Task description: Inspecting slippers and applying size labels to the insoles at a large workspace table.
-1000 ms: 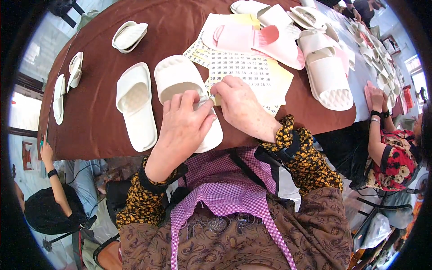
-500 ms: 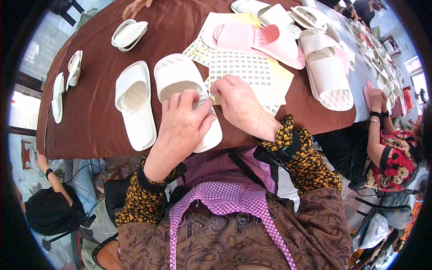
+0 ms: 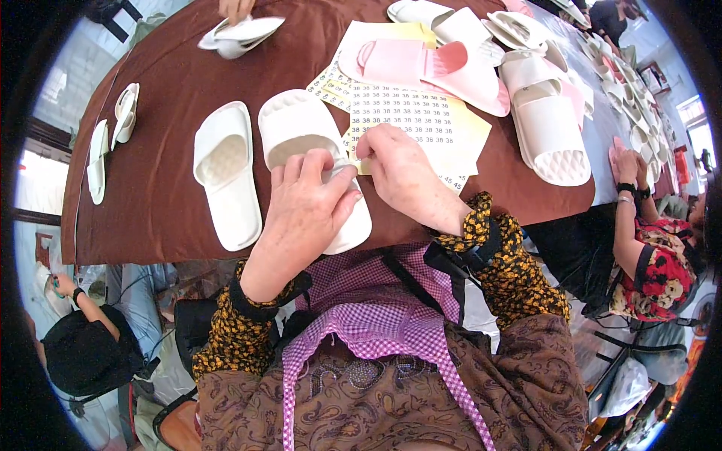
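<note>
Brown cloth (image 3: pixel 158 150) is covering the table, where 2 white slippers (image 3: pixel 227 180) are lying side by side near the front edge. Curled fingers of the left hand (image 3: pixel 304 199) are resting over the right-side slipper (image 3: pixel 297 113); the right hand (image 3: pixel 406 177) is bending its fingers at a label sheet (image 3: pixel 410 109). I cannot tell whether either is gripping anything. Farther off, a co-worker's hand (image 3: pixel 237 9) is touching a blurred pale slipper (image 3: pixel 248 34).

- Worktop (image 3: pixel 165 98): reddish-brown
- Slipper pair (image 3: pixel 235 214): plain white
- Farther slippers (image 3: pixel 397 59): pale pink
- Sticker sheets (image 3: pixel 414 113): white, yellow, black-printed rows
- Apron (image 3: pixel 383 331): purple-and-white gingham
- Sleeve covers (image 3: pixel 235 334): black, orange-yellow floral
- Blouse (image 3: pixel 519 383): brown paisley
- Co-worker's top (image 3: pixel 660 270): red, black, cream floral
</note>
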`<state>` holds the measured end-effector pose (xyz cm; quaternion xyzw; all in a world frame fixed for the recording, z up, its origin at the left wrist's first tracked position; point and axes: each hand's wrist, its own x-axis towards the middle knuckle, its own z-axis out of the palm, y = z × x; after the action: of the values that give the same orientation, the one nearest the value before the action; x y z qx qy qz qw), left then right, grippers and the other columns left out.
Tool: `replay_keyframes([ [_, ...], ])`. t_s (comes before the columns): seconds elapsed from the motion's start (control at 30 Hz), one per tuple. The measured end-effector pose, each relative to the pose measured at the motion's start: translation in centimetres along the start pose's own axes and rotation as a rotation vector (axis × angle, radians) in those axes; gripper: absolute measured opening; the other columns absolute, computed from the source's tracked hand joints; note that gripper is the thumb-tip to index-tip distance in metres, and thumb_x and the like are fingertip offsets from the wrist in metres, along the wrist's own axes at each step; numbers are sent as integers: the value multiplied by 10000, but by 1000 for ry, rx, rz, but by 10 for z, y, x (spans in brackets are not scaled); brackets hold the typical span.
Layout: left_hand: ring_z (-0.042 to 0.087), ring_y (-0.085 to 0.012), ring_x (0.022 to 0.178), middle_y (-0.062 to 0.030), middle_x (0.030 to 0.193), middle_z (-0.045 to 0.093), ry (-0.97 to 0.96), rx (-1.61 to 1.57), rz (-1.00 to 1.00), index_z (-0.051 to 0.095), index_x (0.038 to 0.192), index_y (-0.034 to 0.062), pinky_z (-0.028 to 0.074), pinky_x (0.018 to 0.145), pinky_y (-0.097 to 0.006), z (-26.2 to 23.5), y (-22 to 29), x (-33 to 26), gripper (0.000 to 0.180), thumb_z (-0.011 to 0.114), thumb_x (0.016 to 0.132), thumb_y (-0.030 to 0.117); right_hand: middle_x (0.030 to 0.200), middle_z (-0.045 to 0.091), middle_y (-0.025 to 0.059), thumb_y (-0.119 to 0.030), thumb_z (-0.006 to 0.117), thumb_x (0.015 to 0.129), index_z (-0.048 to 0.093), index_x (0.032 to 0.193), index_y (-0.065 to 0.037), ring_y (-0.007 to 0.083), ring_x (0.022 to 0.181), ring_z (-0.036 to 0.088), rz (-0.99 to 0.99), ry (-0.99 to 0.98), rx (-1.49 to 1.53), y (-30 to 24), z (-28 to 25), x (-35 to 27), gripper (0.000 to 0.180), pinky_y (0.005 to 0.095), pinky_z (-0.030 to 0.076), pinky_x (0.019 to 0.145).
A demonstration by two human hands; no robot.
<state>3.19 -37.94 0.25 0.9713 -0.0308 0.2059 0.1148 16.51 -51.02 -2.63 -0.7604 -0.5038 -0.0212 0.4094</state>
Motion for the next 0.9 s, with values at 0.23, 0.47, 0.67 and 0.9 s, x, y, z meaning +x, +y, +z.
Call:
replay_keyframes([
  [0.23, 503, -289, 980, -96, 1039, 526, -11, -37, -21, 654, 1057, 72, 405, 826, -428, -2, -3, -2, 281, 686, 808, 199, 855, 570, 214, 81, 489, 763, 544, 883, 1, 407, 852, 562, 47, 61, 143, -2, -2, 0, 155, 464, 476, 746],
  [0.47, 508, -355, 1081, -162, 1155, 541, 84, -153, -172, 567, 1134, -6, 414, 934, -426, -10, -4, -28, 376, 680, 787, 86, 877, 548, 186, 91, 428, 790, 519, 902, 10, 354, 866, 559, -20, 2, 201, -26, -21, 3, 165, 398, 467, 785],
  [0.67, 514, -351, 1061, -157, 1130, 549, 201, -204, -183, 576, 1074, -2, 419, 919, -428, 1, -6, -44, 334, 689, 765, 59, 899, 553, 184, 68, 459, 790, 533, 903, 9, 369, 936, 549, -67, -151, 138, -36, -9, 3, 148, 417, 459, 840],
  [0.9, 532, -336, 1017, -149, 1078, 555, 250, -251, -194, 626, 1024, 14, 435, 887, -412, 6, -4, -46, 277, 676, 751, 13, 903, 558, 185, 37, 494, 807, 546, 905, 4, 381, 947, 550, -91, -206, 34, -36, -2, 6, 116, 440, 460, 844],
])
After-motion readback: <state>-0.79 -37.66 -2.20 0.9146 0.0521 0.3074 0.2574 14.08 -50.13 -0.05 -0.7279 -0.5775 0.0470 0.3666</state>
